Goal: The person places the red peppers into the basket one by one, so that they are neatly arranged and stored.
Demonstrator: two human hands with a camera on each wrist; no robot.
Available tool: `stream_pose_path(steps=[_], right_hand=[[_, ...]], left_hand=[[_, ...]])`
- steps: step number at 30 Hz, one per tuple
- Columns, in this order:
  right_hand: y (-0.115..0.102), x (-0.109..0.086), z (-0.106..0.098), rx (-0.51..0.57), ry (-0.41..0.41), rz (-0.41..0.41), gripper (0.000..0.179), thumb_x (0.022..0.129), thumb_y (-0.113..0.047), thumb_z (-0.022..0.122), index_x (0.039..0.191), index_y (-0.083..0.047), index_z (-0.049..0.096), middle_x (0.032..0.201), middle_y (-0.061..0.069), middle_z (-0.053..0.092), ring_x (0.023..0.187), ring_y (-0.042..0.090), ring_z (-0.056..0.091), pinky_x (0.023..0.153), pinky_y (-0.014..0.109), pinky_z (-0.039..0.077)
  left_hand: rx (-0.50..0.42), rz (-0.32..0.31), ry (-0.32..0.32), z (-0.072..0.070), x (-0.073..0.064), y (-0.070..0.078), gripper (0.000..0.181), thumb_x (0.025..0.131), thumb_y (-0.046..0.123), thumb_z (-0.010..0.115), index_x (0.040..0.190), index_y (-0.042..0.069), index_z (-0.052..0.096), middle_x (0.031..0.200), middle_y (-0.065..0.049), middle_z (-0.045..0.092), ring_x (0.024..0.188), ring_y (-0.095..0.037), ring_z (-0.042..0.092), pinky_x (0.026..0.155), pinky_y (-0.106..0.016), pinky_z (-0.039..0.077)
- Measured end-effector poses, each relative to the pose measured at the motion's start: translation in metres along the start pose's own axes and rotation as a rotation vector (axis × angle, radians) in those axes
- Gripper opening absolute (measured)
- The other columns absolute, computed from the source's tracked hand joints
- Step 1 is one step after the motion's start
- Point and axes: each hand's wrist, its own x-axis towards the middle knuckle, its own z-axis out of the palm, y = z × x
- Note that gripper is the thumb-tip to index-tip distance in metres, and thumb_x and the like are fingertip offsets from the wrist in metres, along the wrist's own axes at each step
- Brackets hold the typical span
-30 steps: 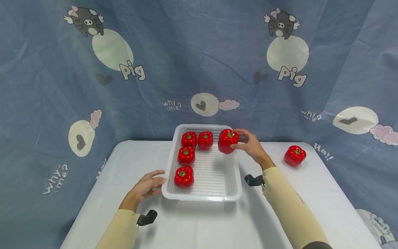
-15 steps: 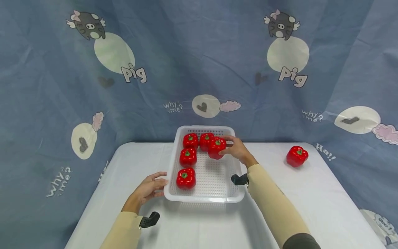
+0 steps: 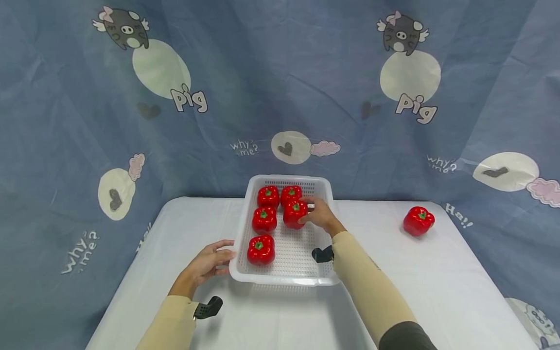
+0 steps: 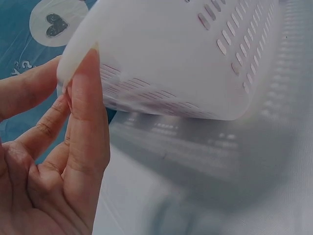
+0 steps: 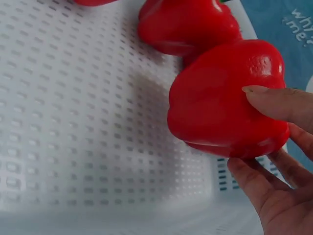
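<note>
My right hand (image 3: 320, 214) grips a red bell pepper (image 3: 295, 214) inside the white plastic basket (image 3: 284, 280), thumb on one side and fingers on the other. In the right wrist view this held pepper (image 5: 225, 98) is close beside another red pepper (image 5: 188, 27), its shadow falling on the perforated floor. Several more peppers line the basket: one at the back left (image 3: 268, 196), one beside it (image 3: 290, 194), and two down the left side (image 3: 264, 220). My left hand (image 3: 209, 265) holds the basket's left rim, with thumb and fingers pinching the edge (image 4: 80, 54) in the left wrist view.
One more red pepper (image 3: 418, 221) lies tilted on the white table (image 3: 376, 282), right of the basket. Behind the table hangs a blue cloth (image 3: 245, 73) printed with pigs. The basket's far end stands close to that cloth.
My right hand has carried its pepper left from the basket's back right, to just in front of the back-row pepper. My left hand stays at the rim.
</note>
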Motion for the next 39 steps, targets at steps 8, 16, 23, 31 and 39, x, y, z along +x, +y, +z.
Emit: stream_pose_path(steps=[8,16,23,31,39], right_hand=[[0.007,0.006,0.010,-0.021,-0.007,0.027,0.062,0.067,0.004,0.074,0.124,-0.008,0.052,0.126,0.011,0.050,0.107,0.031,0.054,0.086,0.039,0.050],[0.012,0.010,0.011,0.002,-0.019,0.016,0.063,0.068,0.007,0.071,0.125,-0.009,0.050,0.130,0.010,0.046,0.114,0.032,0.048,0.084,0.039,0.051],[0.011,0.010,0.013,0.008,-0.037,-0.007,0.066,0.067,0.006,0.072,0.126,-0.008,0.047,0.131,0.011,0.044,0.118,0.032,0.044,0.088,0.041,0.048],[0.006,0.001,0.001,-0.032,-0.014,-0.014,0.071,0.069,-0.002,0.074,0.132,-0.011,0.041,0.134,0.014,0.040,0.121,0.033,0.039,0.093,0.043,0.044],[0.004,-0.013,-0.025,0.064,0.041,-0.100,0.067,0.075,-0.006,0.071,0.133,-0.012,0.039,0.134,0.014,0.041,0.122,0.031,0.043,0.096,0.045,0.042]], left_hand=[[-0.014,-0.005,0.001,-0.001,0.001,-0.002,0.055,0.081,0.019,0.067,0.128,0.005,0.045,0.106,-0.010,0.063,0.083,-0.021,0.062,0.072,-0.039,0.054],[-0.001,0.001,0.003,0.000,0.000,0.000,0.055,0.080,0.021,0.068,0.128,0.005,0.046,0.110,-0.013,0.062,0.084,-0.022,0.062,0.074,-0.039,0.054],[-0.004,-0.005,0.016,0.001,0.000,0.000,0.054,0.080,0.020,0.068,0.128,0.005,0.046,0.108,-0.013,0.062,0.083,-0.022,0.062,0.073,-0.039,0.054],[0.001,-0.013,0.023,0.001,-0.002,0.001,0.056,0.081,0.021,0.068,0.129,0.006,0.044,0.110,-0.012,0.062,0.083,-0.022,0.061,0.073,-0.039,0.054],[0.011,-0.018,0.003,0.001,0.000,0.002,0.058,0.081,0.021,0.067,0.131,0.006,0.042,0.111,-0.011,0.061,0.084,-0.020,0.061,0.073,-0.037,0.054]])
